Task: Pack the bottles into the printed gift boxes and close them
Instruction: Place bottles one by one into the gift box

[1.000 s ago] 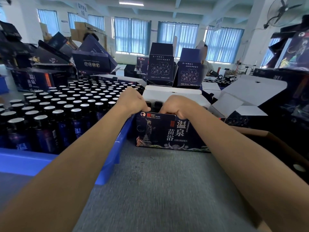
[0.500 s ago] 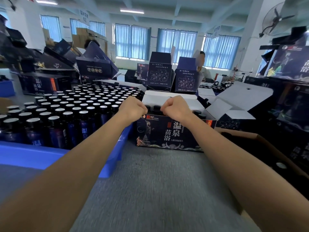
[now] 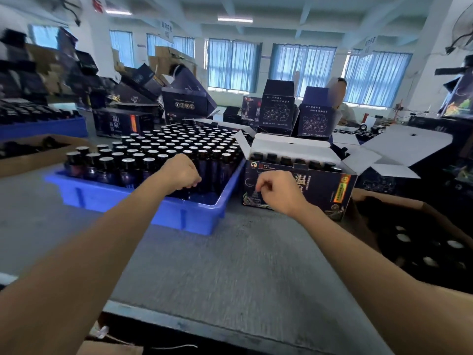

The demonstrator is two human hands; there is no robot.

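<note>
Head view: bottles (image 3: 158, 149) fill a blue tray (image 3: 115, 196); the left hand (image 3: 180, 172) hovers curled over its near corner, grip unclear. Apart from it, the right hand (image 3: 279, 193), curled and empty, hangs before the open gift box (image 3: 325, 190), which holds a row of bottles.

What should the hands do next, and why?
Probably the left hand should take a bottle from the blue tray: it hovers curled just over that near row, while the gift box stands open with its lid flaps up. Whether the box has room behind its front row is unclear.
</note>
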